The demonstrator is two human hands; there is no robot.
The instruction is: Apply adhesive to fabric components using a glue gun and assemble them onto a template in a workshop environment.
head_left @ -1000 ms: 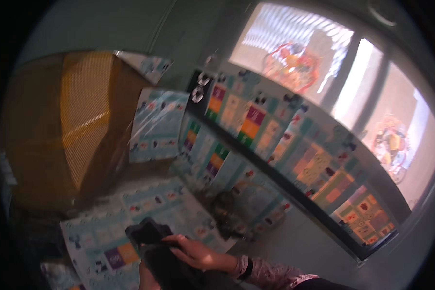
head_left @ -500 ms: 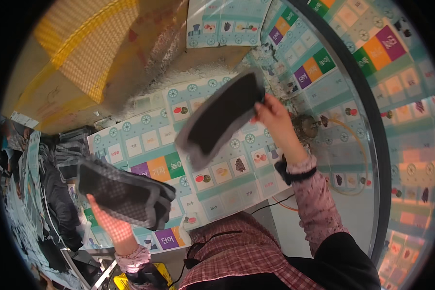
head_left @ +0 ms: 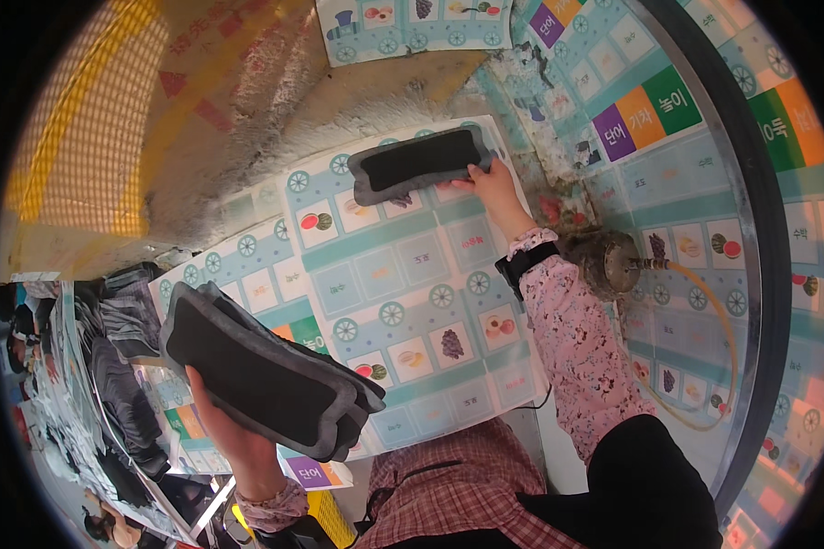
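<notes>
A single black pad with a grey, wavy-edged border [head_left: 421, 161] lies along the far part of the printed sheet. My right hand [head_left: 493, 194] pinches its right end between thumb and fingers. In my left hand [head_left: 233, 428], at the lower left, rests a stack of similar black pads with grey borders [head_left: 261, 366], tilted and held above the board. The thumb shows at the stack's near left edge, while the other fingers are hidden beneath it. Fruit pictures and wheels cover the light-blue printed sheet [head_left: 384, 265] under both hands.
Dark folded pieces [head_left: 128, 311] are piled at the left beside a metal frame. A cardboard box [head_left: 211, 119] with yellow mesh stands at the far left. To the right are a round metal fitting [head_left: 604, 261] with a yellowish hose [head_left: 731, 339] and a curved dark bar [head_left: 764, 274].
My right hand has brought the single pad from a slanted, raised position down onto the far part of the sheet. The stack in my left hand has come slightly right and nearer.
</notes>
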